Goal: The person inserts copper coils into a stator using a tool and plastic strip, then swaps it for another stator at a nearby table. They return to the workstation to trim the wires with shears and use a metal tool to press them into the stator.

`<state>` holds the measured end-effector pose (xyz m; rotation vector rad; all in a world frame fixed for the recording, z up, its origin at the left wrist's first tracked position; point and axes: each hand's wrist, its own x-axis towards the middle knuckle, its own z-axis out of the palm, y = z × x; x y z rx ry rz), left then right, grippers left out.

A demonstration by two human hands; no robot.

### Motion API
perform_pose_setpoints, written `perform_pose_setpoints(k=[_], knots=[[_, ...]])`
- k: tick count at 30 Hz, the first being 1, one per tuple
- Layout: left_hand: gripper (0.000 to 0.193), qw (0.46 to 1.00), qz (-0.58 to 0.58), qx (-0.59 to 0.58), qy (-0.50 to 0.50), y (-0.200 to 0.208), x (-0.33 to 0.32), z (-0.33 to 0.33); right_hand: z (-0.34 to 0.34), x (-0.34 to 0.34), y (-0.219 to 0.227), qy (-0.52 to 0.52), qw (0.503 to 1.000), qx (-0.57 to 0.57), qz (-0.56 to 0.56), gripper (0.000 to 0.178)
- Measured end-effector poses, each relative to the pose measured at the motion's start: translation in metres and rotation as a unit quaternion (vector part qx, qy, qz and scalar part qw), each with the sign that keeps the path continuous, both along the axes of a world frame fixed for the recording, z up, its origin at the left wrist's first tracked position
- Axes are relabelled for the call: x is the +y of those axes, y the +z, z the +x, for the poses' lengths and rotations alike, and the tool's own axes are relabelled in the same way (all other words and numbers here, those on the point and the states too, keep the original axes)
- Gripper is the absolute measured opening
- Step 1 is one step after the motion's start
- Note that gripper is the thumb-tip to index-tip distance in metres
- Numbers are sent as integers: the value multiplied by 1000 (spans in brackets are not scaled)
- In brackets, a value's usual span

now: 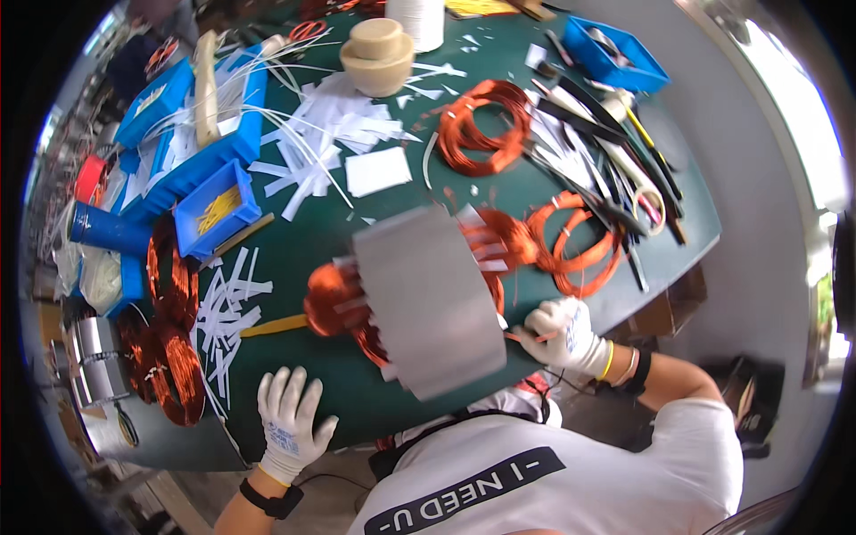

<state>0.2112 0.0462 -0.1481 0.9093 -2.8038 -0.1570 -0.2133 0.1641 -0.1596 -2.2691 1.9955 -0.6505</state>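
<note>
Right grip: the gloved right hand (563, 334) is curled shut at the near right end of the stator core (428, 299), fingers pinched on what looks like a thin copper strand or a red-tipped tool; the view is too small there to tell which. Left grip: the gloved left hand (290, 423) lies flat and spread, fingers wide, on the near edge of the green bench (294, 236), holding nothing, just short of the core's lower left side.

That grey steel cylinder lies on its side near the front middle of the bench. Its long axis runs from far right to near left, one open end facing the copper windings (334, 299) that bulge out on the left, the other end toward the right hand. So the core sits between the two hands, up and left of the right one, up and right of the left one.

Loose copper coils (571, 241) lie just beyond the right hand, white paper strips (227, 312) beyond the left. A blue tray (214, 209) sits further back on the left.
</note>
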Motion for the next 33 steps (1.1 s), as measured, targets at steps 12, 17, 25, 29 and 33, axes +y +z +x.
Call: perform_pose_setpoints(k=[12, 17, 25, 29, 33], knots=[[49, 997, 83, 7, 9, 8, -4, 6, -10, 5, -5, 101, 986, -77, 105, 26], [54, 997, 78, 11, 21, 6, -3, 7, -9, 11, -6, 61, 980, -29, 188, 16], [56, 997, 58, 41, -1, 0, 0, 10, 6, 28, 1, 131, 970, 35, 202, 21], [53, 997, 46, 63, -6, -4, -1, 9, 18, 25, 14, 175, 942, 27, 284, 22], [54, 996, 24, 82, -11, -6, -3, 16, 52, 1, 24, 249, 919, 59, 300, 23]])
